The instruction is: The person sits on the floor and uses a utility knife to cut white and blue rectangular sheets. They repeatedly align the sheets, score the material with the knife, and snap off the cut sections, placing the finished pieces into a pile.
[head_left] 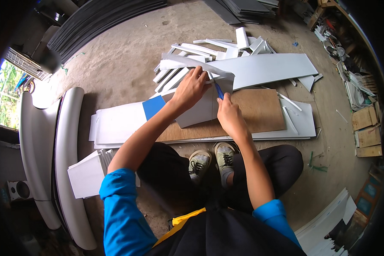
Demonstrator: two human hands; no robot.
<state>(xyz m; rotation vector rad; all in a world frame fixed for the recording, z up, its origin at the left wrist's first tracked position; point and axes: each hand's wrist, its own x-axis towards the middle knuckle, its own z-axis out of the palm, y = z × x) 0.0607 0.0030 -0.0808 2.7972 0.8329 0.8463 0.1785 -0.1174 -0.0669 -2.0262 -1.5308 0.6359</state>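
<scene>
My left hand [192,88] presses flat on a grey-white panel piece [198,113] that lies on a brown board [260,112]. A grey strip [187,62] curls up from the panel just beyond my fingers. My right hand [228,115] grips a blue-handled cutter [219,91], its tip at the panel's edge next to my left hand. Both hands are close together over the panel. My two shoes [213,160] rest on the floor just below the board.
White sheets [119,123] with a blue patch [153,106] lie under the board. Several offcut strips [226,49] and a large grey panel [269,68] lie beyond. Stacked white pieces [87,174] sit at left beside curved white mouldings [66,162]. Dark sheets [102,19] are piled far left.
</scene>
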